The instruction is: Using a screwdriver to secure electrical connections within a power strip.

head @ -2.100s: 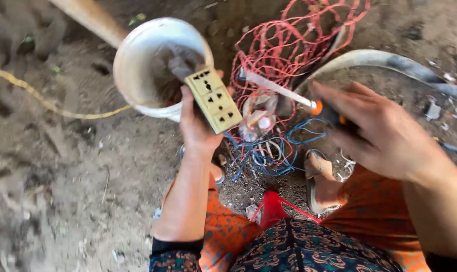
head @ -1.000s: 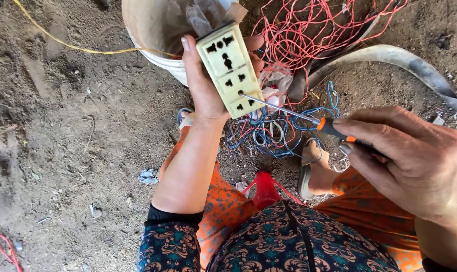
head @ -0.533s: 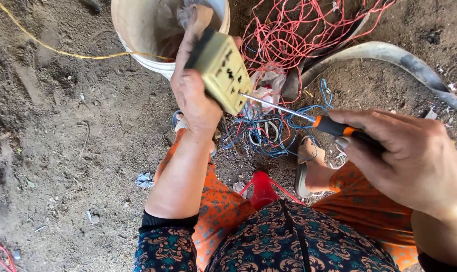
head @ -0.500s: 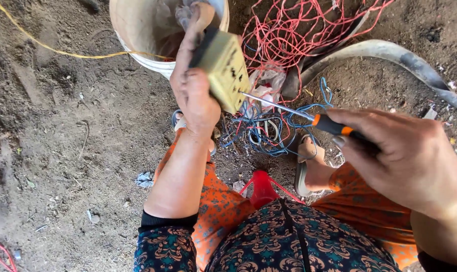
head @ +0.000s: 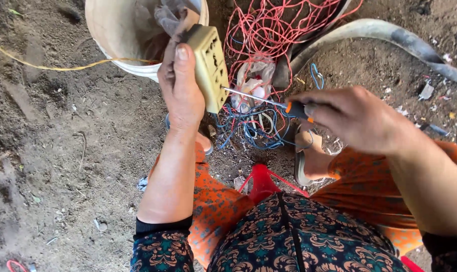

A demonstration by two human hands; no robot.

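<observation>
While the left hand (head: 180,93) clasps a cream socket block (head: 211,65) from behind, thumb along its near edge, the block stands on end above the dirt, its long axis running away from the person toward the white bucket (head: 120,38), its socket face turned to the right. The right hand (head: 357,118) is closed around an orange-and-black screwdriver (head: 269,100), whose shaft lies nearly level and points left, the tip meeting the block's lower face. Most of the handle is hidden in the fist, and the block's far end is covered by fingers. Red wires (head: 279,30) and blue wires (head: 253,128) tangle below.
</observation>
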